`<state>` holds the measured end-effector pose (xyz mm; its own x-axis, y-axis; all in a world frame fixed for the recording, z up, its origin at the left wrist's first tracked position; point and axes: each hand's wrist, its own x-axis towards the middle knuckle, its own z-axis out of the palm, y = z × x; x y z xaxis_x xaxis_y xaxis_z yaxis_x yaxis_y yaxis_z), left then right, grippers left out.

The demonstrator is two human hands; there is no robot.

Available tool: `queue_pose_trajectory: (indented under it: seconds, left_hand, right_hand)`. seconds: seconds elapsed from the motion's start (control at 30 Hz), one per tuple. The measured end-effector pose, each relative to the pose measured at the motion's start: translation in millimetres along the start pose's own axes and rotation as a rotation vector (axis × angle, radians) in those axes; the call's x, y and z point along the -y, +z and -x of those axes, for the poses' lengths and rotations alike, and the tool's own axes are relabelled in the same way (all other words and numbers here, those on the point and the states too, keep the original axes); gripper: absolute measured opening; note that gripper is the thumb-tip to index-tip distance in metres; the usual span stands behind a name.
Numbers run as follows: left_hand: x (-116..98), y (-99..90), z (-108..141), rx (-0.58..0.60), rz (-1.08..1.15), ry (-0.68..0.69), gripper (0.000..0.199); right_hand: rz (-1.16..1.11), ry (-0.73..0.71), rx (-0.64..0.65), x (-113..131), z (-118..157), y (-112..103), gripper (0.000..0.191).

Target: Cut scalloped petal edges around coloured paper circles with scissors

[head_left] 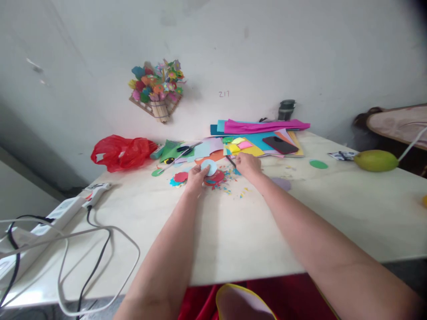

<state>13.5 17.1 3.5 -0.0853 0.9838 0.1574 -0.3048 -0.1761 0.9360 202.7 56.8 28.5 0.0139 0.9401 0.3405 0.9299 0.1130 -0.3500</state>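
Observation:
My left hand (196, 178) pinches a pale blue paper circle (209, 167) between thumb and fingers, above the white table. To its right my right hand (247, 164) is closed around a thin dark stick-like tool (231, 161); its exact kind is too small to tell. A red paper circle (181, 177) lies just left of my left hand, over blue scalloped paper. Beneath the pale blue circle, another red paper piece (216, 177) shows among many small coloured paper scraps (243, 194). A lilac paper circle (281, 183) lies near my right forearm.
Behind my hands are dark-handled scissors (187, 149), stacked coloured paper (256, 141) and a phone (280, 145). A red plastic bag (122, 153) sits at left, above a power strip (55, 220) with loose cables. At right are a green paper circle (318, 164) and a yellow-green fruit-shaped object (376, 160).

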Motion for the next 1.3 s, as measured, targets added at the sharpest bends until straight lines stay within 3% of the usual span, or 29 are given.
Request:
queue_pose_trajectory:
  seconds: [0.1, 0.2, 0.3, 0.57, 0.9, 1.13, 1.2, 1.3]
  left_hand:
    - [0.1, -1.6, -1.4, -0.005, 0.006, 0.001, 0.032]
    - [-1.0, -2.9, -2.2, -0.012, 0.016, 0.004, 0.030]
    - [-1.9, -3.4, -2.4, -0.033, 0.022, 0.006, 0.030]
    - [-1.3, -3.7, -1.4, -0.033, 0.003, 0.018, 0.037]
    - [-2.4, -9.6, -4.1, -0.140, 0.013, 0.000, 0.036]
    - [0.1, -12.0, -7.2, -0.139, 0.040, 0.012, 0.036]
    - [0.5, -12.8, -7.6, -0.139, 0.035, 0.010, 0.035]
    - [0.5, -13.6, -7.4, -0.131, 0.033, 0.008, 0.034]
  right_hand:
    - [0.224, 0.016, 0.107, -5.2, -1.5, -9.4, 0.033]
    - [0.291, 0.079, 0.250, -5.7, -3.2, -13.0, 0.038]
    - [0.315, 0.077, 0.314, -5.0, -3.5, -13.5, 0.039]
    - [0.313, -0.011, 0.294, -6.4, -3.8, -16.9, 0.037]
    - [0.248, 0.068, 0.244, -12.7, -4.8, -24.8, 0.039]
    - [0.038, 0.149, 0.181, -15.7, -10.8, -19.2, 0.028]
    - [-0.147, 0.131, 0.198, -15.2, -11.2, -14.0, 0.027]
    - [-0.595, 0.040, 0.309, -11.6, -7.7, -5.9, 0.030]
